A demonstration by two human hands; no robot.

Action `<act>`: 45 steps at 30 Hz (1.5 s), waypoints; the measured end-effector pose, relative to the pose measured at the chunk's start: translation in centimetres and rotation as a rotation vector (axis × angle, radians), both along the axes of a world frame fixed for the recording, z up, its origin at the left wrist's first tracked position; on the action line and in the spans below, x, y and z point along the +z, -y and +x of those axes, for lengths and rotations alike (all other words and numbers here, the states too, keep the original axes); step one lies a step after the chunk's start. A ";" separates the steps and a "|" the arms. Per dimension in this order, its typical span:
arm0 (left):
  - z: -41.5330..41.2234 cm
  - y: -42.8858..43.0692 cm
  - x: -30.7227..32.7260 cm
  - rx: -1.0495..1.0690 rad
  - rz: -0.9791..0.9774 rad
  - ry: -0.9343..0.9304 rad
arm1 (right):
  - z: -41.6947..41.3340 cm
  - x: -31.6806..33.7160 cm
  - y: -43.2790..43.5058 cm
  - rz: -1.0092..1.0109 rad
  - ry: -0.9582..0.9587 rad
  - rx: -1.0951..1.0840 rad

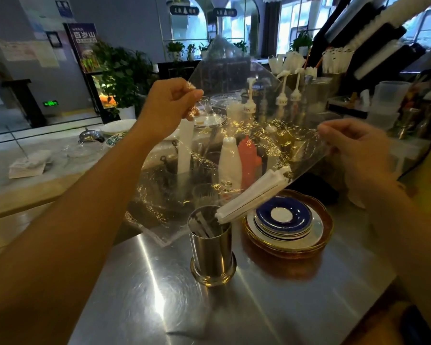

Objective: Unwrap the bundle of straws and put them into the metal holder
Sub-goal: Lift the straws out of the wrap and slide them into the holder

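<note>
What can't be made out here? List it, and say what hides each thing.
Head view only:
- Holder: its wall hides the lower ends of the straws inside; their count is unclear.
- Straws: whether the low end has entered the holder or only reaches its rim is unclear.
- Wrap: glare blurs the bottles behind it.
- Left hand, right hand: fingers curl over the pinched wrap edges.

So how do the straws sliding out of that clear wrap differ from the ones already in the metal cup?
The sliding straws form one tight white bundle, slanted, its lower end at the rim of the metal holder; the clear wrap is held up by the left hand and right hand. The straws inside are few, loose and deep in shadow. Both look paper-sleeved.
</note>
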State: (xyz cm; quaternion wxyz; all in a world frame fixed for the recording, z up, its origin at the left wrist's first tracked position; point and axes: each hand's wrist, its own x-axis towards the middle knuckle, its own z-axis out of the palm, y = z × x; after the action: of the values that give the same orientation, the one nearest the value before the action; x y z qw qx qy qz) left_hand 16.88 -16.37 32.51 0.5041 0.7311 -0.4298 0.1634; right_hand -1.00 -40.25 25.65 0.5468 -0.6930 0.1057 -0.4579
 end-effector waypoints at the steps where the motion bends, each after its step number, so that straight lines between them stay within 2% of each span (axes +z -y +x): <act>1: 0.1 -0.1 0.0 0.005 0.000 0.004 | 0.1 -0.1 0.0 -0.001 -0.005 0.006; 7: 0.4 -0.5 -0.8 0.020 0.005 -0.035 | 0.5 -1.4 0.1 0.062 -0.045 0.136; 14: 0.8 -1.6 -1.8 -0.007 -0.019 -0.075 | 1.3 -6.6 -1.1 0.246 -0.197 0.328; 21: 0.8 -3.2 -3.7 0.012 0.087 -0.129 | 2.5 -8.0 -2.3 0.207 -0.275 0.401; 26: 1.3 -5.5 -5.7 0.063 0.164 -0.127 | 3.2 -8.0 -2.7 0.168 -0.270 0.361; 45: 2.4 -12.6 -9.2 0.182 -0.048 -0.309 | 8.0 -1.5 -5.6 -0.124 -0.223 0.396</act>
State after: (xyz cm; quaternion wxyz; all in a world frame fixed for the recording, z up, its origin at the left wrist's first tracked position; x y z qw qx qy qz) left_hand 19.31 -3.79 23.27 0.5645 0.7712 -0.2751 0.1045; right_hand 6.99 -34.62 24.14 0.5672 -0.7788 -0.0012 -0.2679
